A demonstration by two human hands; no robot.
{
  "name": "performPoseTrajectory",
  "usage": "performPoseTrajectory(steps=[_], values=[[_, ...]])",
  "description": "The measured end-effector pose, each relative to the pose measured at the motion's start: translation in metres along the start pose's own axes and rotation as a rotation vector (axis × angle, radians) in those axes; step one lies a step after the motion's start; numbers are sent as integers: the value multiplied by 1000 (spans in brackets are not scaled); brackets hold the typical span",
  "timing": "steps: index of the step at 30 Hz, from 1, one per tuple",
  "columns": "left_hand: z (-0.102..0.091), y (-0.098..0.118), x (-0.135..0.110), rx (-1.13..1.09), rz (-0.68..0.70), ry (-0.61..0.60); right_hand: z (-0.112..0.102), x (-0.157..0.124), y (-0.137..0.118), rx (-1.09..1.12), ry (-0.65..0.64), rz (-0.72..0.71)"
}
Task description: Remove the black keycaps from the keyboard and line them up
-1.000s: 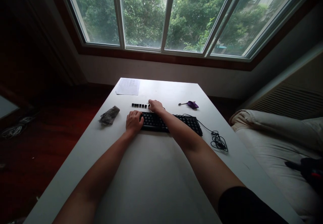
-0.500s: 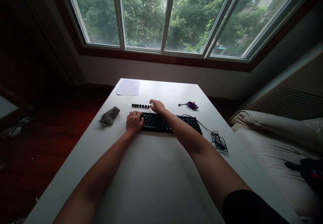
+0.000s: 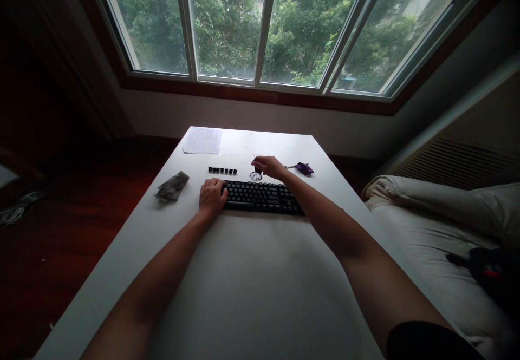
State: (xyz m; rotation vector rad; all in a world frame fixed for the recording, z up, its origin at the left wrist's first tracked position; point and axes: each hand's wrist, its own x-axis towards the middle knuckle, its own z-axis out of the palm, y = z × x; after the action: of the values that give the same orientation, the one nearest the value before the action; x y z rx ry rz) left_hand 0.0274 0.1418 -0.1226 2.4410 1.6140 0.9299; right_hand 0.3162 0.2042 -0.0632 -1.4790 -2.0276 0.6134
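A black keyboard [image 3: 264,197] lies across the white table [image 3: 252,273]. My left hand [image 3: 212,198] rests closed over the keyboard's left end, holding it. My right hand [image 3: 271,166] hovers just beyond the keyboard's far edge, fingers pinched on a small wire keycap puller [image 3: 255,174] whose ring hangs below the fingers. A short row of loose black keycaps [image 3: 222,170] sits on the table left of my right hand.
A grey cloth [image 3: 170,187] lies at the table's left. A sheet of paper [image 3: 202,140] is at the far left corner. A purple tool [image 3: 303,168] lies far right. A light sofa [image 3: 439,224] stands to the right. Windows span the back.
My right hand moved right from the row of keycaps and lifted slightly, the wire puller now hanging from its fingers. The left hand stayed on the keyboard. The camera shifted a little.
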Motion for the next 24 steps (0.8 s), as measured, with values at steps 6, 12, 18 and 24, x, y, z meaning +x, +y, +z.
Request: performPoseTrajectory(steps=[6, 12, 18, 24], values=[[-1, 2, -1, 6, 14, 1, -4, -5, 16, 444, -57, 32], [-1, 2, -1, -7, 9, 6, 8, -4, 16, 536, -57, 74], [-1, 2, -1, -9, -1, 0, 13, 4, 13, 508, -66, 84], [-2, 2, -1, -10, -2, -8, 20, 1, 3, 445, -159, 117]])
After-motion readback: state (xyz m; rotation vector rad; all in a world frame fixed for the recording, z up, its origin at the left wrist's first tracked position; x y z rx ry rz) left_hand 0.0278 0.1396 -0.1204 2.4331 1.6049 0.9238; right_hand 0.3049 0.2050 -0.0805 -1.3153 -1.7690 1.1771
